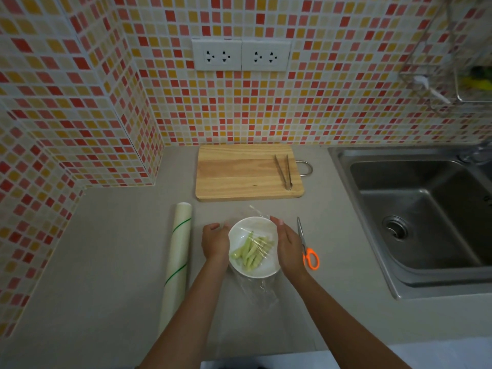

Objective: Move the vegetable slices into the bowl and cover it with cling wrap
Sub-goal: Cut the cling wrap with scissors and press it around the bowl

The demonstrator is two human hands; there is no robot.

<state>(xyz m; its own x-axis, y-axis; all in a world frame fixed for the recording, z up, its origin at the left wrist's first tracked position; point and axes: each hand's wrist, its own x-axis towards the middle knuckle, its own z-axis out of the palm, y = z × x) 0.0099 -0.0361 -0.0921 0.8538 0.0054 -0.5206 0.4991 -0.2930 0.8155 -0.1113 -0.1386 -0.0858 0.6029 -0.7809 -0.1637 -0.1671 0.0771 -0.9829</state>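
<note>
The pale green vegetable slices (251, 250) already lie in the small round white bowl (255, 272), which sits on the grey counter (106, 262) between the two hands; a sheet of clear cling wrap (259, 287) is draped over the top, wrinkled, with loose film trailing off the near side and a wisp poking up at the far rim.

The left hand (215, 242) cups the bowl's left side, fingers curled and close together against the wall; the right hand (288, 247) stands edge-on at the right side, fingers straight and pressed together, thumb up near the rim; whether either is pinching film I cannot tell.

From where I stand, the risk is the slack; the film looks to sag onto the slices, so smoothing down the sides may leave creases and gaps rather than a seal; the long near tail could fold onto itself and cling, and pulling it free might lift the whole cover. The bowl looks light; an uneven push from one palm could skid or tip it.

The orange-handled scissors (306, 246) lie just beside the right hand, blades pointing away; a careless sweep could knock them. The roll of cling wrap (177, 258) lies well clear to the left; the wooden cutting board (245, 174) with metal tongs (284, 171) is beyond.
</note>
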